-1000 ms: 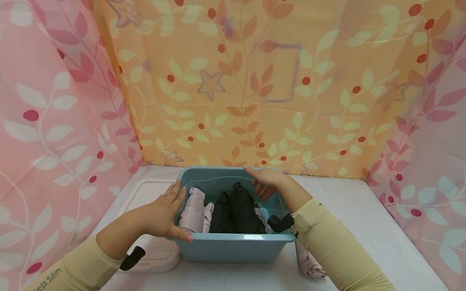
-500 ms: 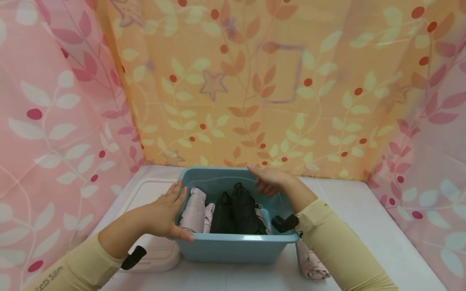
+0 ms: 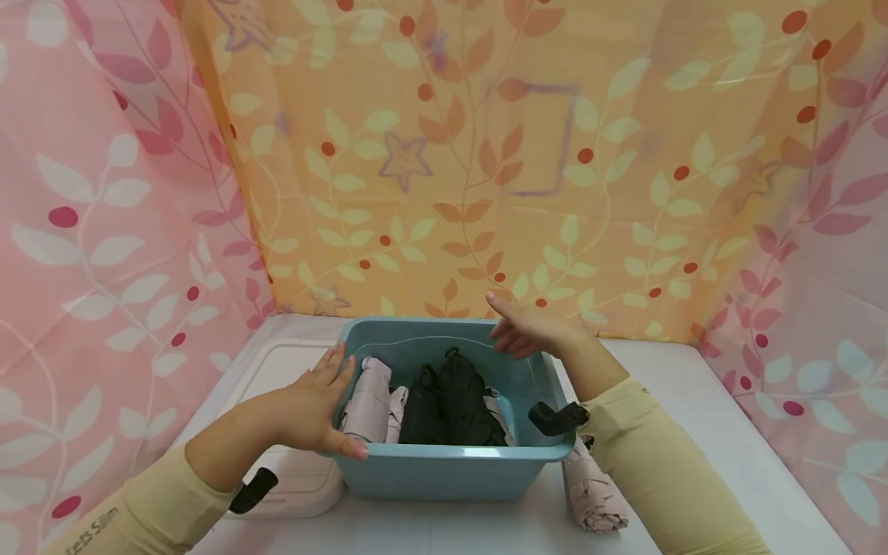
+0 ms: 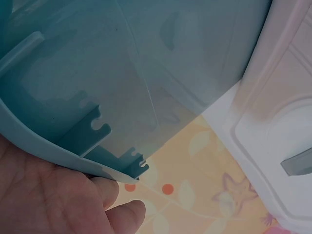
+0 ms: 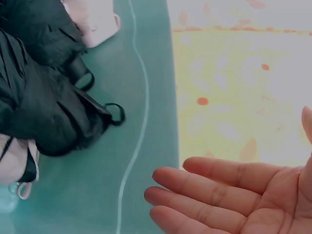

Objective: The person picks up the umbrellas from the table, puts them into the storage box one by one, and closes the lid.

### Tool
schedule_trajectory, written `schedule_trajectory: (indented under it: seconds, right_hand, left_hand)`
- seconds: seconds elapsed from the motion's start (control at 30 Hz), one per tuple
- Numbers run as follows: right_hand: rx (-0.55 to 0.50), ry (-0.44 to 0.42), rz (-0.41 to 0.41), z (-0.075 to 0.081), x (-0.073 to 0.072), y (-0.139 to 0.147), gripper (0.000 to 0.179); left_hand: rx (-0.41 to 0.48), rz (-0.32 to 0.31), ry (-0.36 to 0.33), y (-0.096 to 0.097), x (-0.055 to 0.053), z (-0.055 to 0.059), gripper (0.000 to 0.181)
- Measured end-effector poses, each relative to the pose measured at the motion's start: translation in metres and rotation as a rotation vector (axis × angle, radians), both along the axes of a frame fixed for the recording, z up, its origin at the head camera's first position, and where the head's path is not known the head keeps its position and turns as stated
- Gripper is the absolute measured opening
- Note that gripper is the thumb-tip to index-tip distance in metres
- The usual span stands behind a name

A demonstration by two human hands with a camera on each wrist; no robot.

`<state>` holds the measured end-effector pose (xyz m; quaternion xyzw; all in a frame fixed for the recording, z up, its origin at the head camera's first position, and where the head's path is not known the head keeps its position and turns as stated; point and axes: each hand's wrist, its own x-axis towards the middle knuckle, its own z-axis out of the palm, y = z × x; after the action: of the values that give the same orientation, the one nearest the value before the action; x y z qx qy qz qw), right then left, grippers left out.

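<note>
A blue plastic bin (image 3: 444, 474) holds several bundled things. Two black folded umbrellas (image 3: 458, 401) with end loops lie side by side in its middle. To their left is a pale pink rolled bundle (image 3: 369, 401), probably another umbrella. My left hand (image 3: 308, 405) rests on the bin's left rim, fingers spread and thumb over the front edge; the left wrist view shows its palm against the rim (image 4: 53, 158). Above the bin's back right corner hovers my right hand (image 3: 534, 330), holding nothing. Its fingers (image 5: 209, 187) look extended in the right wrist view.
A white lid (image 3: 305, 482) lies on the table left of the bin, partly under my left arm. Right of the bin, a pink rolled bundle (image 3: 595, 493) lies beside my right sleeve. Patterned orange cloth (image 3: 444, 193) hangs behind the white table (image 3: 694, 432).
My right hand has risen and moved right, away from the black umbrellas, uncovering more of the pink bundle outside the bin. The left hand stays on the rim.
</note>
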<state>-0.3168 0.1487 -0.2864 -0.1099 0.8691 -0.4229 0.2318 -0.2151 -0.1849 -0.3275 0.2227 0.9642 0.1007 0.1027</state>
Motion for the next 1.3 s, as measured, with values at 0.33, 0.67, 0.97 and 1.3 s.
schedule_trajectory:
  seconds: [0.33, 0.67, 0.97, 1.3]
  right_hand:
    - [-0.063, 0.02, -0.019, 0.017, 0.009, 0.032, 0.093]
    - [-0.059, 0.089, -0.035, 0.024, 0.021, 0.077, 0.088]
    - [-0.041, 0.076, -0.105, 0.007, 0.028, 0.118, 0.087]
    - [-0.004, -0.014, -0.198, -0.047, 0.036, 0.146, 0.075]
  left_hand:
    - [0.001, -0.01, -0.003, 0.0, 0.001, 0.0, 0.129]
    - [0.003, 0.001, -0.011, 0.001, 0.002, 0.002, 0.129]
    - [-0.003, 0.002, -0.007, 0.0, 0.001, 0.002, 0.129]
    - [0.0, -0.009, -0.011, 0.001, 0.002, 0.003, 0.128]
